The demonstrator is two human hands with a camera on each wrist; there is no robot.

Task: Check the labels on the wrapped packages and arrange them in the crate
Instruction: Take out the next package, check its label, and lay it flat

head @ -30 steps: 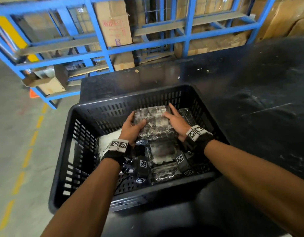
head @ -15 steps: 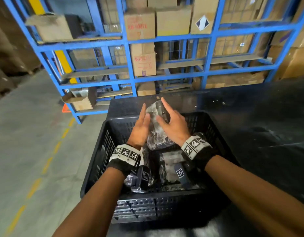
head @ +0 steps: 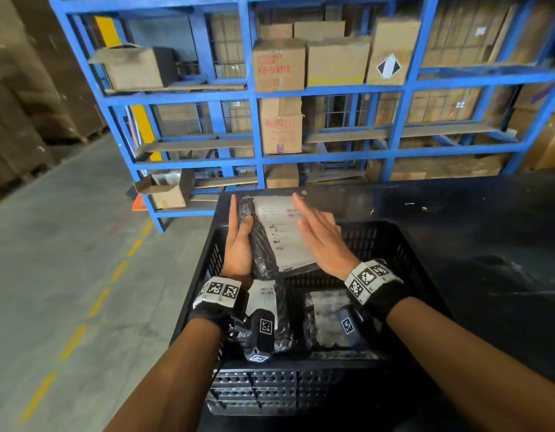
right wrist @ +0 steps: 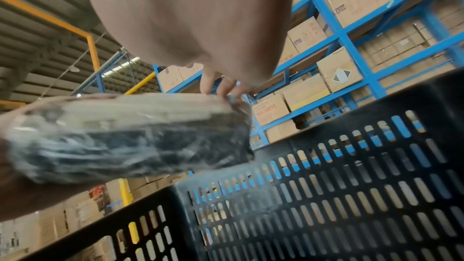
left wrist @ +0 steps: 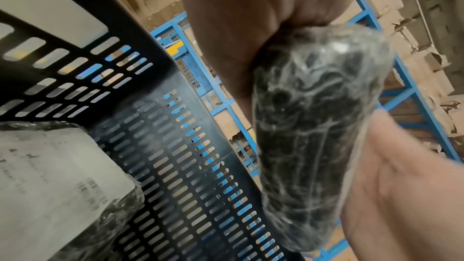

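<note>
I hold a black plastic-wrapped package (head: 279, 235) above the far half of the black slotted crate (head: 394, 244), with its white label facing up. My left hand (head: 238, 244) grips its left edge, thumb over the top and fingers straight along the side. My right hand (head: 319, 241) lies flat on the right part of the label with straight fingers. The left wrist view shows the package's wrapped end (left wrist: 314, 126) under my palm. It appears blurred (right wrist: 125, 136) in the right wrist view. Two more wrapped packages (head: 266, 297) (head: 326, 319) lie in the crate below my wrists.
The crate stands on a black table (head: 457, 213) that stretches to the right. Blue metal racks (head: 254, 98) loaded with cardboard boxes stand behind it. To the left is grey concrete floor (head: 51, 244) with a dashed yellow line.
The package has come up out of the crate and turned from wrap side up to label side up. Both hands rose with it, and my right hand moved onto the label.
</note>
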